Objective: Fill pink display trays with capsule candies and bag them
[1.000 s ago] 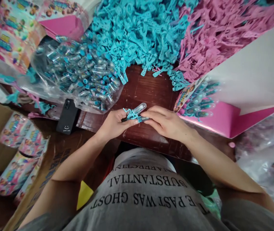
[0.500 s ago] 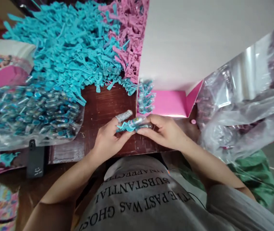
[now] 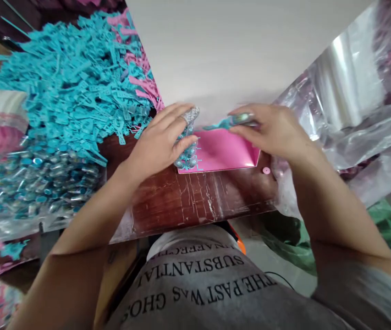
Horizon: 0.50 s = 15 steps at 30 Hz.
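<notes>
The blue clip-and-capsule piece (image 3: 241,120), right of centre, is pinched between the thumb and fingers of the right hand (image 3: 274,130); its blue end projects leftward, and its capsule end lies within the grasp, above the pink-and-white box (image 3: 224,153). At the box's left end, finished pieces (image 3: 188,158) are packed in a row, thin blue ends pointing rightward. The left hand (image 3: 162,137), a silvery wrap (image 3: 191,114) on one finger, lies over this row; whether it grips any of them cannot be told. Pink floor is exposed from the row to the box's right corner. A strip of brown table (image 3: 195,197) runs between the box's near edge and the table's front edge; a small pink disc (image 3: 266,170) lies just beside the right corner. At left, a clear plastic bag (image 3: 13,233) contains many capsules (image 3: 40,181); above it are heaped blue clips (image 3: 78,87), bordered by pink clips (image 3: 140,68). Clear plastic sheeting (image 3: 370,123) fills the upper right.
</notes>
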Tool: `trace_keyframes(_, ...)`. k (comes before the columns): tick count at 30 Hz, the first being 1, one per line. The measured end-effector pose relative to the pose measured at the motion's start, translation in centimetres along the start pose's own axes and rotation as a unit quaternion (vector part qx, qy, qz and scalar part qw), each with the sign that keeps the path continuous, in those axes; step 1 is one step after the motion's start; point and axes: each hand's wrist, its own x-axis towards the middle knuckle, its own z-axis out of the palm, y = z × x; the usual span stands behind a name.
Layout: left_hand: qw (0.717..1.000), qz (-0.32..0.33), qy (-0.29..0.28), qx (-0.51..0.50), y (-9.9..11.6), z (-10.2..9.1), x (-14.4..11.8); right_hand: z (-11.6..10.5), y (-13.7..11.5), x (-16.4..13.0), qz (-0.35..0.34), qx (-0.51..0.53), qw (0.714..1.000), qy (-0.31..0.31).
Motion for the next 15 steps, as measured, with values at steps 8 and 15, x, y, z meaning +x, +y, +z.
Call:
trace_keyframes(8, 0.998, -0.008, -0.048, -0.034, -3.0, 2.2, 1.7, 2.3, 3.0, 6.4, -0.023, -0.135, 0.976, -0.171)
trace_keyframes(15, 0.999, -0.005, -0.053, -0.011, -2.3, 1.9, 1.6, 1.7, -2.0, 8.0, 0.020, -0.282, 0.932, -0.226)
